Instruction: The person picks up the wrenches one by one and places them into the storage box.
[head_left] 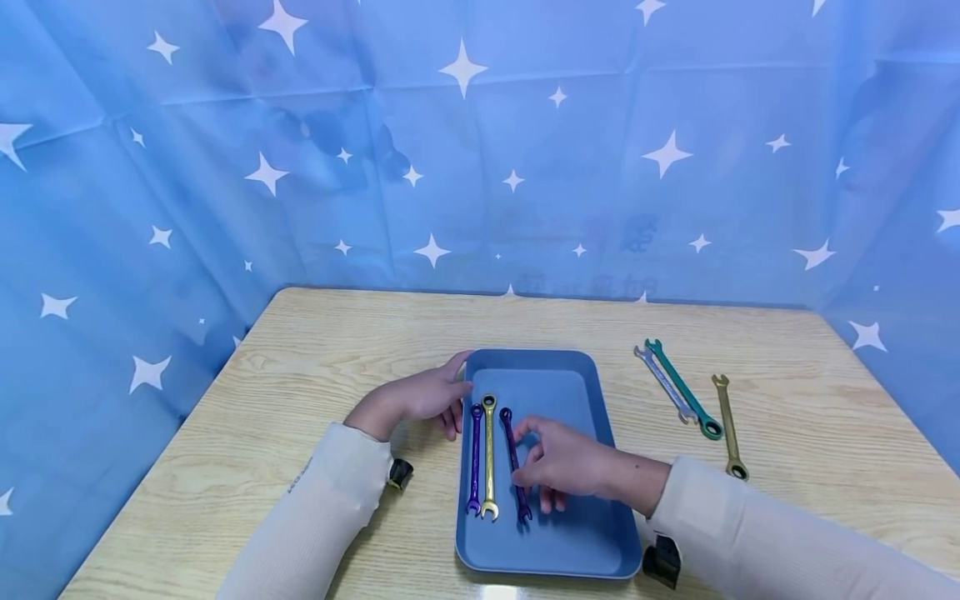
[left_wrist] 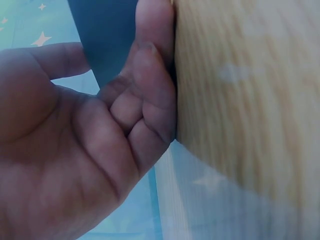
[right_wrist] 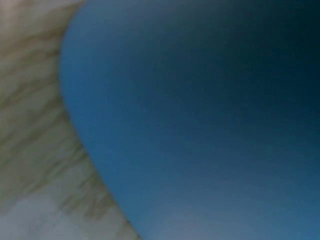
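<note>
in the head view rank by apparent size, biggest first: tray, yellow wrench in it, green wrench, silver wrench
1. tray
2. yellow wrench and green wrench, not ranked: close in length, and the yellow lies nearer the camera
3. silver wrench, shorter than the green beside it

Tray (head_left: 585, 533): looks like plastic, smooth, satin to matt
Purple wrenches in tray, left (head_left: 476, 458) and right (head_left: 512, 454): metal, glossy coloured coating
Gold wrench between them (head_left: 490, 454): metal, bright, mirror-like shine
Silver-blue wrench at far right (head_left: 665, 385): metal, moderate sheen
Green wrench (head_left: 682, 387): metal, glossy coating
Bronze wrench, rightmost (head_left: 728, 425): metal, duller lustre
Desk (head_left: 300, 375): wood-grain surface, smooth, faint gloss
Backdrop (head_left: 412, 125): thin cloth, creased, slight sheen
Sleeves (head_left: 735, 517): matt cloth
</note>
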